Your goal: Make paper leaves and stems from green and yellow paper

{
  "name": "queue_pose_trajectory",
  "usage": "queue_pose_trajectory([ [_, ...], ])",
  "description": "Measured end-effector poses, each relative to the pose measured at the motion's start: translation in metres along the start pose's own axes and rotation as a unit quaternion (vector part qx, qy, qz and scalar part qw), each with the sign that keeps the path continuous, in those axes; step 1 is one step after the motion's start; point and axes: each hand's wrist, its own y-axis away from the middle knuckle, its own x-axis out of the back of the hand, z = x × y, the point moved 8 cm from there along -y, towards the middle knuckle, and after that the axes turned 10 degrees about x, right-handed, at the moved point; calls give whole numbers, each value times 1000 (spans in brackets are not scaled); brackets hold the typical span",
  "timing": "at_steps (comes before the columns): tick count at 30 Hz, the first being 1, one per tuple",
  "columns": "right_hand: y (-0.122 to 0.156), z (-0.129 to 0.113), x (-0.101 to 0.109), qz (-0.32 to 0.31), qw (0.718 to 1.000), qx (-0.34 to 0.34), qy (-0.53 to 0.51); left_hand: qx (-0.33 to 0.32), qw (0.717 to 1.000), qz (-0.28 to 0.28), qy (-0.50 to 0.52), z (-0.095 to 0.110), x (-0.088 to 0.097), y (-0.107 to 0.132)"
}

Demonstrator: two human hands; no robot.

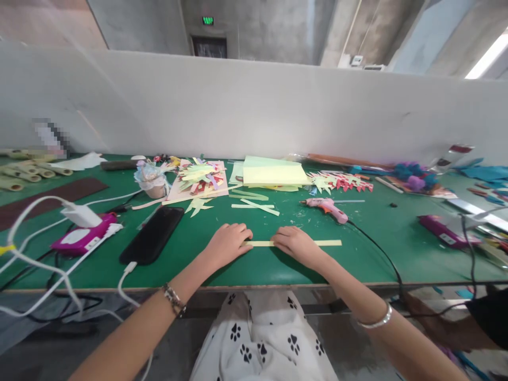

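Observation:
A narrow pale yellow paper strip [327, 243] lies across the green tabletop close to its front edge. At the strip's left end, my left hand [226, 244] is closed with fingertips and thumb on the paper. My right hand [298, 245] grips the strip near its middle, fingers curled over it, and the rest sticks out to the right. Between both hands a short stretch of paper shows flat. Beyond them lie loose paper strips [256, 206] and a pale cut-paper leaf shape [198, 206]. A pink glue gun [327, 207] rests past my right hand.
A black phone [153, 235] on a white cable and a purple power strip [85, 234] are at left. Stacked yellow paper [273, 173] and a small decorated pot [154, 182] stand farther back. Another purple power strip [446, 231] and a co-worker's arm [440, 323] are at right.

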Motion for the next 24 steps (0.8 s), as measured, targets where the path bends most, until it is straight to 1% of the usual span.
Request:
queue_pose_trajectory([
  [3,-2,-3,-1,2,1000,6,13,-29,999,0,-24,4,-2,-3],
  [4,-2,-5,0,5,1000,7,3,-25,1000,-6,-3,3,-3,-4],
  [6,-2,-7,0,12,1000,8,-14,-5,997,-27,75,-1,-3,-4],
  [9,-6,-12,1,12,1000,12,21,24,979,-73,189,-10,-3,-5],
  [11,-10,-17,5,9,997,14,81,26,969,-109,220,-17,-2,-5],
  [13,-14,-20,11,8,992,9,126,30,950,-161,265,-20,1,-4],
  [14,-16,-21,15,2,991,2,130,37,941,-180,284,-21,3,-4],
  [15,-19,-21,17,-10,993,-8,121,47,936,-186,294,-21,7,-4],
  [16,-21,-20,19,-27,994,-22,104,55,939,-178,288,-20,12,-4],
  [17,-23,-18,20,-44,995,-39,82,57,950,-158,262,-18,18,-5],
  [19,-28,-14,21,-72,994,-67,38,37,980,-103,169,-8,30,-7],
  [20,-30,-13,23,-77,994,-76,20,21,988,-84,128,-2,34,-8],
  [22,-36,-10,27,-74,994,-80,-9,0,992,-82,99,6,34,-10],
  [24,-41,-9,31,-66,995,-73,-36,-4,984,-111,140,7,31,-12],
])
